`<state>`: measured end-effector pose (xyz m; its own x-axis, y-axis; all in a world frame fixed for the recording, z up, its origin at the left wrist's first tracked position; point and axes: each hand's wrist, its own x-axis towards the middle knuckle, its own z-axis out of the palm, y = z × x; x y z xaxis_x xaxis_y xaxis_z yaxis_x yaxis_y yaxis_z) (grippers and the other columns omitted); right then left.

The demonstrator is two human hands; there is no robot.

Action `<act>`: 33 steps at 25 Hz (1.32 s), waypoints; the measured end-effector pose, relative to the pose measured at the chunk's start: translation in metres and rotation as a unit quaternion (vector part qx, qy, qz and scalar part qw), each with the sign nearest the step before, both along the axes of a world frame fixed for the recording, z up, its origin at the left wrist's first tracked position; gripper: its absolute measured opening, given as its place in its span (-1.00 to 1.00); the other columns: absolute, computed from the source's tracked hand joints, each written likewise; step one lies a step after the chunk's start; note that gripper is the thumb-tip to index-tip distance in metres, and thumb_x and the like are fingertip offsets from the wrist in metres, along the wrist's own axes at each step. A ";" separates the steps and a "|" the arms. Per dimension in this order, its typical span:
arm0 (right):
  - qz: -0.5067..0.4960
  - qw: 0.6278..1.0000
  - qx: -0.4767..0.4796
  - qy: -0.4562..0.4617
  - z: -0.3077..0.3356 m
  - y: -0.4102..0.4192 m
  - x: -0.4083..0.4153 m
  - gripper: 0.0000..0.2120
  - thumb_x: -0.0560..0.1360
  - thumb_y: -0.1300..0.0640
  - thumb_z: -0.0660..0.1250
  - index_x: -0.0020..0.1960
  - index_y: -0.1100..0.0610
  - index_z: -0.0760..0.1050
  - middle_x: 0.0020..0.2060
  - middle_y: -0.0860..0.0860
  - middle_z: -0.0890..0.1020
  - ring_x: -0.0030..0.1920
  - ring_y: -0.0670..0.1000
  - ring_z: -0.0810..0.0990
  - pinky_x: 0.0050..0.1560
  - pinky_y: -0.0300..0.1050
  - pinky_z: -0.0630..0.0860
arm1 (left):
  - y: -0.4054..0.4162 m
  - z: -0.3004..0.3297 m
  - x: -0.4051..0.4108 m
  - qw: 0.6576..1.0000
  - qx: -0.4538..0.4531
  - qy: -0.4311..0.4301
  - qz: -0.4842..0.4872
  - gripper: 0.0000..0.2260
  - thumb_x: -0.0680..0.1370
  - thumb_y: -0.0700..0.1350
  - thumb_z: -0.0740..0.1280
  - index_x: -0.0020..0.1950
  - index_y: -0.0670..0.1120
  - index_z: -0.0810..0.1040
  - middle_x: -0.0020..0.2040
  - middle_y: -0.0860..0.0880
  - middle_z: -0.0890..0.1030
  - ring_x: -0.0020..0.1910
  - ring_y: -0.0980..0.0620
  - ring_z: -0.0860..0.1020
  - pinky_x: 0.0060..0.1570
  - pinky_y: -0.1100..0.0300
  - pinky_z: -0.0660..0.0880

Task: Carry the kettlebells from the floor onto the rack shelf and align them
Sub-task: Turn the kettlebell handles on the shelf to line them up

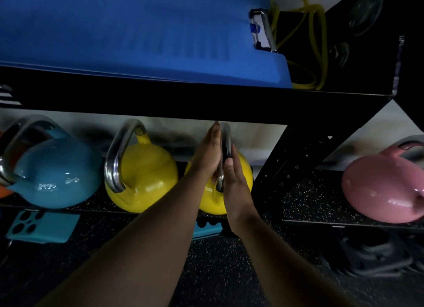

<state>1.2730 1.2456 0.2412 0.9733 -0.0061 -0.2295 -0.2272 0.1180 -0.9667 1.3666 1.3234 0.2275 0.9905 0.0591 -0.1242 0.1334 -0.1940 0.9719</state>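
A yellow kettlebell [243, 173] with a steel handle stands on the lower rack shelf [91, 204], at its right end. My left hand [206, 153] lies flat against the left side of its handle and my right hand [234, 183] presses the right side, so the handle is clamped between both palms. To its left stand a second yellow kettlebell [146, 180] and a teal kettlebell [57, 171]. A pink kettlebell [380, 187] sits on the neighbouring shelf to the right.
The upper shelf holds a blue mat [137, 31] and a yellow band [316, 43]. A black perforated upright [289, 164] divides the two shelf bays. Teal blocks [43, 226] and dark weight plates [376, 254] lie on the speckled floor below.
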 end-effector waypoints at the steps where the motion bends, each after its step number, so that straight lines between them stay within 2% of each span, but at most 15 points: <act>1: 0.003 1.000 0.000 -0.001 0.000 -0.001 0.000 -0.57 0.67 -0.08 0.03 0.52 -0.28 0.11 0.31 -0.29 0.34 0.09 -0.51 0.32 -0.11 -0.59 0.36 | 0.000 0.000 0.000 1.000 0.001 0.002 0.001 -0.59 0.66 0.15 -0.04 0.49 0.14 0.27 0.49 -0.09 0.35 0.42 -0.13 0.35 0.38 -0.12 0.27; 5: 0.024 1.000 0.006 -0.005 0.000 -0.006 0.002 -0.55 0.67 -0.05 0.02 0.53 -0.24 0.08 0.31 -0.29 0.32 0.04 -0.57 0.32 -0.08 -0.61 0.35 | -0.002 0.002 -0.005 1.000 0.005 0.007 0.007 -0.57 0.65 0.17 -0.05 0.52 0.16 0.20 0.50 -0.08 0.33 0.41 -0.16 0.36 0.37 -0.14 0.29; 13: 0.046 0.999 0.004 0.002 -0.001 -0.011 0.005 -0.55 0.66 -0.07 0.04 0.53 -0.26 0.08 0.36 -0.26 0.31 0.23 -0.37 0.34 -0.07 -0.61 0.36 | 0.000 0.002 -0.007 1.000 -0.006 -0.002 0.019 -0.60 0.66 0.15 -0.02 0.48 0.15 0.28 0.44 -0.12 0.41 0.34 -0.16 0.44 0.27 -0.07 0.41; 16: 0.058 0.998 -0.015 -0.002 0.000 -0.013 0.005 -0.55 0.67 -0.07 0.02 0.54 -0.26 0.07 0.40 -0.25 0.33 0.32 -0.29 0.30 0.08 -0.48 0.31 | 0.001 0.003 -0.006 1.000 0.008 0.000 0.013 -0.63 0.66 0.15 -0.02 0.44 0.18 0.31 0.42 -0.12 0.43 0.32 -0.15 0.45 0.19 0.04 0.41; 19: 0.072 0.995 -0.057 -0.026 0.002 -0.016 0.007 -0.55 0.68 -0.03 0.01 0.55 -0.20 0.09 0.21 -0.34 0.52 0.16 -0.40 0.46 0.04 -0.45 0.36 | 0.002 0.007 -0.005 0.998 0.063 0.006 0.012 -0.62 0.66 0.12 0.00 0.44 0.11 0.35 0.39 -0.15 0.46 0.30 -0.16 0.46 0.05 0.17 0.36; 20: 0.075 0.994 -0.071 -0.031 0.003 -0.019 0.009 -0.55 0.68 -0.02 0.02 0.55 -0.17 0.10 0.20 -0.30 0.55 0.16 -0.37 0.49 0.04 -0.44 0.39 | 0.003 0.011 -0.004 0.996 0.092 -0.007 0.010 -0.62 0.67 0.09 0.01 0.44 0.04 0.36 0.39 -0.16 0.46 0.32 -0.15 0.45 0.06 0.20 0.36; 22: 0.079 0.993 -0.091 -0.011 0.010 -0.024 0.012 -0.54 0.67 0.00 0.07 0.56 -0.13 0.13 0.35 -0.10 0.50 0.28 -0.16 0.47 0.09 -0.33 0.41 | 0.005 0.020 -0.003 0.982 0.181 -0.055 0.008 -0.63 0.67 0.01 0.06 0.41 -0.09 0.40 0.34 -0.20 0.48 0.31 -0.17 0.45 0.17 0.14 0.36; 24: 0.082 0.987 -0.136 0.012 0.021 -0.030 0.016 -0.53 0.65 -0.02 0.14 0.54 -0.11 0.17 0.30 0.02 0.56 0.19 -0.06 0.54 0.01 -0.21 0.47 | 0.011 0.029 -0.007 0.950 0.286 -0.126 -0.010 -0.68 0.67 -0.06 0.11 0.37 -0.14 0.42 0.28 -0.24 0.49 0.24 -0.24 0.46 0.17 0.02 0.39; 26: 0.099 0.962 -0.253 -0.009 0.031 -0.038 0.020 -0.55 0.62 -0.09 0.18 0.49 -0.12 0.26 0.07 0.01 0.66 0.01 -0.06 0.61 -0.11 -0.19 0.49 | 0.017 0.036 -0.013 0.915 0.358 -0.179 -0.043 -0.69 0.65 -0.08 0.13 0.36 -0.14 0.42 0.25 -0.24 0.48 0.20 -0.25 0.47 0.11 -0.04 0.43; 27: 0.107 0.940 -0.322 -0.034 0.036 -0.043 0.021 -0.56 0.60 -0.12 0.19 0.46 -0.11 0.30 0.01 0.00 0.65 -0.02 -0.04 0.61 -0.11 -0.16 0.51 | 0.019 0.040 -0.017 0.902 0.380 -0.198 -0.060 -0.69 0.65 -0.08 0.15 0.36 -0.13 0.42 0.25 -0.23 0.48 0.20 -0.24 0.47 0.10 -0.05 0.44; 30: 0.113 0.861 -0.480 -0.126 0.049 -0.057 0.024 -0.60 0.59 -0.09 0.20 0.39 0.00 0.40 0.16 0.10 0.58 0.18 0.13 0.54 0.10 0.06 0.54 | 0.024 0.053 -0.026 0.885 0.408 -0.208 -0.090 -0.70 0.61 -0.03 0.20 0.32 -0.07 0.44 0.26 -0.14 0.49 0.20 -0.18 0.47 0.08 -0.07 0.47; 33: 0.135 0.779 -0.583 -0.187 0.059 -0.071 0.026 -0.63 0.57 -0.04 0.22 0.34 0.05 0.43 0.15 0.13 0.55 0.19 0.19 0.50 0.12 0.10 0.51 | 0.022 0.063 -0.037 0.852 0.457 -0.227 -0.114 -0.72 0.58 0.04 0.23 0.23 -0.04 0.45 0.20 -0.08 0.49 0.14 -0.12 0.48 0.00 -0.09 0.50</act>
<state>1.2990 1.1744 0.2999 0.9727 0.2186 0.0776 0.2315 -0.8937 -0.3844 1.3299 1.3458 0.2900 0.9229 -0.2744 0.2703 -0.3585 -0.8684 0.3425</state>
